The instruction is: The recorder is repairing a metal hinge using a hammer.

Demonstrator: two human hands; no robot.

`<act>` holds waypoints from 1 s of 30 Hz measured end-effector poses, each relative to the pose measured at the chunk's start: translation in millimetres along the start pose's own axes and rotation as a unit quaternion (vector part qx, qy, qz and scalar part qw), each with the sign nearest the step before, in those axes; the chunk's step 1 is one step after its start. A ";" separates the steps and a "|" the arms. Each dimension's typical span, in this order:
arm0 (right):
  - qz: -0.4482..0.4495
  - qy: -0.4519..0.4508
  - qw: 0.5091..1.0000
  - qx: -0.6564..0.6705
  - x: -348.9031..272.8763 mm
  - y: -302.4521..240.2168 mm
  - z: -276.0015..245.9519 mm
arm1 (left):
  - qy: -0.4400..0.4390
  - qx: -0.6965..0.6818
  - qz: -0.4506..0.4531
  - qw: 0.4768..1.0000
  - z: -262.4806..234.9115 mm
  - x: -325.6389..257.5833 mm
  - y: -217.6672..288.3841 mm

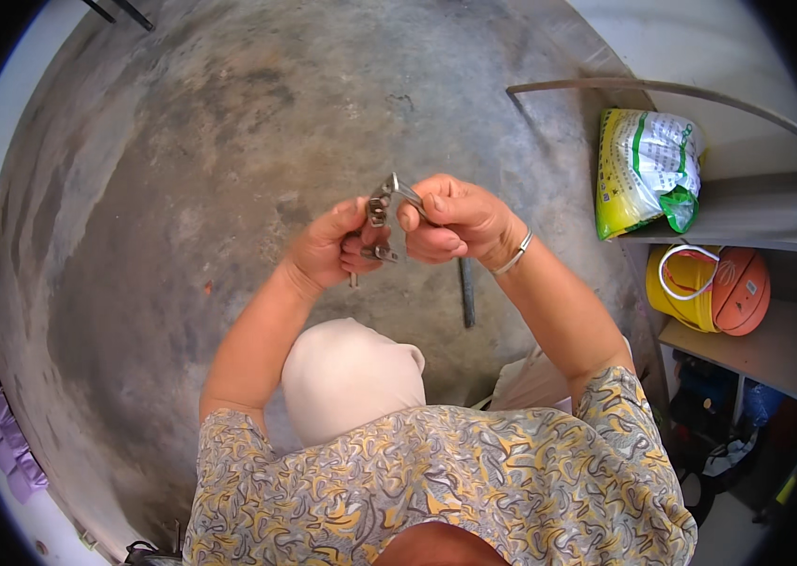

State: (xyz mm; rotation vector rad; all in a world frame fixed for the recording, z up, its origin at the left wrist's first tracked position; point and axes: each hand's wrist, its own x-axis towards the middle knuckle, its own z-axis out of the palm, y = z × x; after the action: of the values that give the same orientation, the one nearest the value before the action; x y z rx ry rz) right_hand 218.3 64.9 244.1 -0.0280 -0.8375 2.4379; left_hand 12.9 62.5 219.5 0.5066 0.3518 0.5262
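Note:
Both my hands are raised over the floor, close together. My left hand (331, 247) is closed round a small metal fitting (377, 211) with round openings along it and a lug at its lower end; its exact kind does not show. A thin metal pin juts out below the left fingers. My right hand (455, 219) pinches a bent, shiny metal piece (408, 194), whose angled end meets the top of the fitting. Fingers hide part of both pieces, so I cannot tell whether they are joined. A metal bangle (515, 255) circles my right wrist.
On the concrete floor (200, 141), a dark rod (468, 297) lies beyond my knees. At right, a shelf unit (747, 215) holds a printed sack (648, 170), a yellow bucket (677, 292) and an orange basketball (740, 291). Purple pouches (12, 439) hang at the left wall.

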 end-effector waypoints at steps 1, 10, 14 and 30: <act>-0.001 0.000 1.000 -0.002 -1.5 0.9 -0.4 | -0.001 0.001 0.001 1.000 -1.5 2.9 -3.5; -0.010 -0.032 0.999 0.033 -4.2 2.0 -3.5 | -0.062 -0.047 -0.018 0.997 9.0 8.3 -13.5; 0.012 0.118 0.992 -0.052 -15.7 -8.1 -17.5 | 0.069 0.028 -0.039 0.996 5.4 5.9 -9.5; 0.364 0.151 0.507 -0.767 -10.6 15.2 -27.1 | 0.137 0.874 -0.022 0.467 -10.3 2.9 3.2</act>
State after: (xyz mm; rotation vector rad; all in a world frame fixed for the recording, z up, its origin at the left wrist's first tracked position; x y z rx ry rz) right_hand 224.9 64.8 212.0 -1.6347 -2.8189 1.1178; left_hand 9.5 70.3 212.3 2.4629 1.2177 -0.0459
